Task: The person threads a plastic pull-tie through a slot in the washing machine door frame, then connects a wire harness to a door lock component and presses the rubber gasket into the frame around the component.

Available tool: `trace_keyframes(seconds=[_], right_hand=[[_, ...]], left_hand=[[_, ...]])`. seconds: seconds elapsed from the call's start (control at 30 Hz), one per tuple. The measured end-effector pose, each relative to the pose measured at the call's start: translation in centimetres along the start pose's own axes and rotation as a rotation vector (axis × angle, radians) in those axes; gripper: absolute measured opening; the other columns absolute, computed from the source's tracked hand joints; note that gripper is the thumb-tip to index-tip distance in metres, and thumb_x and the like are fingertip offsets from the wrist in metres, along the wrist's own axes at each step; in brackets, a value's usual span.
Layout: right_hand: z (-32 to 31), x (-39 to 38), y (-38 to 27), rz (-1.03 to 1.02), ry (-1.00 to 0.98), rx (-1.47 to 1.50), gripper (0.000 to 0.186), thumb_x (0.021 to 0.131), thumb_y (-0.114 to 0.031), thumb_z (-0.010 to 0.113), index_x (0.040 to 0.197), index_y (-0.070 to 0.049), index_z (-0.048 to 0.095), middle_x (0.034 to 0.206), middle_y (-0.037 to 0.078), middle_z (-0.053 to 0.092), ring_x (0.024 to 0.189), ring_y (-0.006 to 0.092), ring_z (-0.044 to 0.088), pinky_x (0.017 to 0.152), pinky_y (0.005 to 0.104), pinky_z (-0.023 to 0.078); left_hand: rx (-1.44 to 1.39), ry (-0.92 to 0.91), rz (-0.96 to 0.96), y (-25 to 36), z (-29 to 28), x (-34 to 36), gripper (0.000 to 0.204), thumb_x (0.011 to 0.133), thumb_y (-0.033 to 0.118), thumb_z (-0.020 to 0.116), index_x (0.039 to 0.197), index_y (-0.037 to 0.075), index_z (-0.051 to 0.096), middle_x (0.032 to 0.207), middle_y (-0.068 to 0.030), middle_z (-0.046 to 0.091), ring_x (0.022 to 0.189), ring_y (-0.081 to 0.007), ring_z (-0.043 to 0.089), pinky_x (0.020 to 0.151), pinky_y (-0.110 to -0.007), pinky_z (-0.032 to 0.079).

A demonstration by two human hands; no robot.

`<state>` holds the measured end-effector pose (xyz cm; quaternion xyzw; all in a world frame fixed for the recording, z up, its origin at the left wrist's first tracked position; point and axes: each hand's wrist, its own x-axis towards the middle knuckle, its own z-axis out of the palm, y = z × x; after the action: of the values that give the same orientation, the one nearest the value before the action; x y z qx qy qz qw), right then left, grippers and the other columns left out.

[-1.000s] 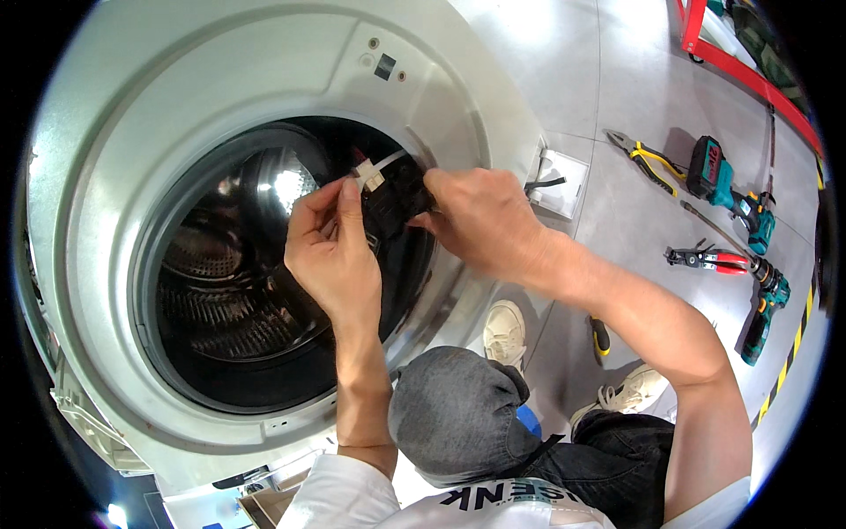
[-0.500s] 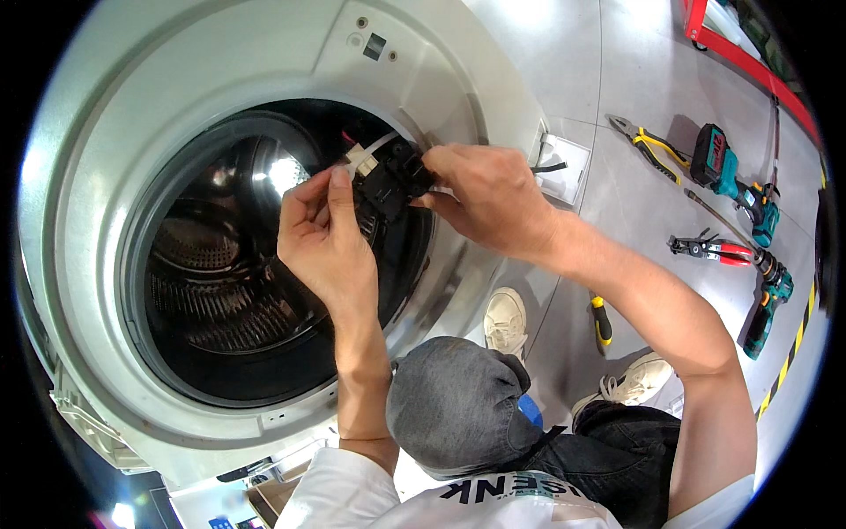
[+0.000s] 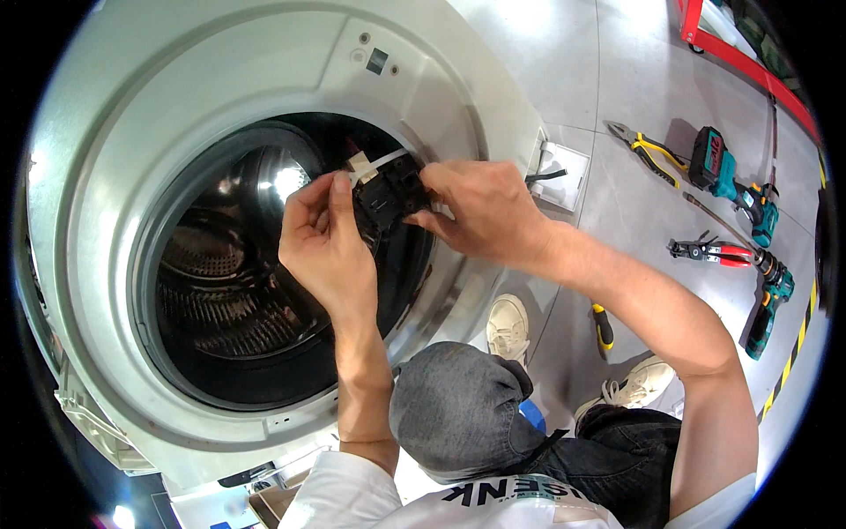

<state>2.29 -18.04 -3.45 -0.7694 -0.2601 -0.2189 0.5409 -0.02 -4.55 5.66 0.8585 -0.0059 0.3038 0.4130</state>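
Together, left hand (image 3: 322,234) and right hand (image 3: 489,212) pinch the black part (image 3: 390,196).

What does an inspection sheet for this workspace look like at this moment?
Surface: grey tiled floor.
Job's things: small black plastic part with a white tab, held at the rim of the white front-loading washing machine.
Clutter: yellow-handled pliers, teal cordless drills, red-handled tool, yellow-black screwdriver.
Hands: left hand and right hand both grip the part.
Cables: nothing seen.
Surroundings: red frame.
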Motion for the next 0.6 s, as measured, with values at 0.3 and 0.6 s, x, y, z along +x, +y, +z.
trace_keyframes(seconds=[0.3,0.6], right_hand=[[0.8,-0.8,-0.9,0.034,0.026,0.027,0.043,0.068,-0.024,0.080,0.095,-0.004,0.052,0.073,0.009,0.058,0.065,0.0279,0.061,0.054,0.0345,0.046],[0.5,-0.6,-1.2,0.042,0.081,0.078,0.059,0.065,-0.019,0.081,0.112,-0.002,0.050,0.094,0.013,0.059,0.080,0.0296,0.063,0.062,0.0350,0.050]], left_hand=[[0.033,-0.029,0.002,0.7,-0.4,0.8,0.015,0.085,0.005,0.069,0.094,-0.006,0.069,0.083,-0.0067,0.068,0.076,-0.0089,0.060,0.071,-0.021,0.047],[0.177,-0.020,0.119,1.9,0.6,0.2,0.012,0.085,0.002,0.067,0.094,-0.006,0.066,0.083,-0.0058,0.067,0.077,-0.0097,0.062,0.072,-0.021,0.048]])
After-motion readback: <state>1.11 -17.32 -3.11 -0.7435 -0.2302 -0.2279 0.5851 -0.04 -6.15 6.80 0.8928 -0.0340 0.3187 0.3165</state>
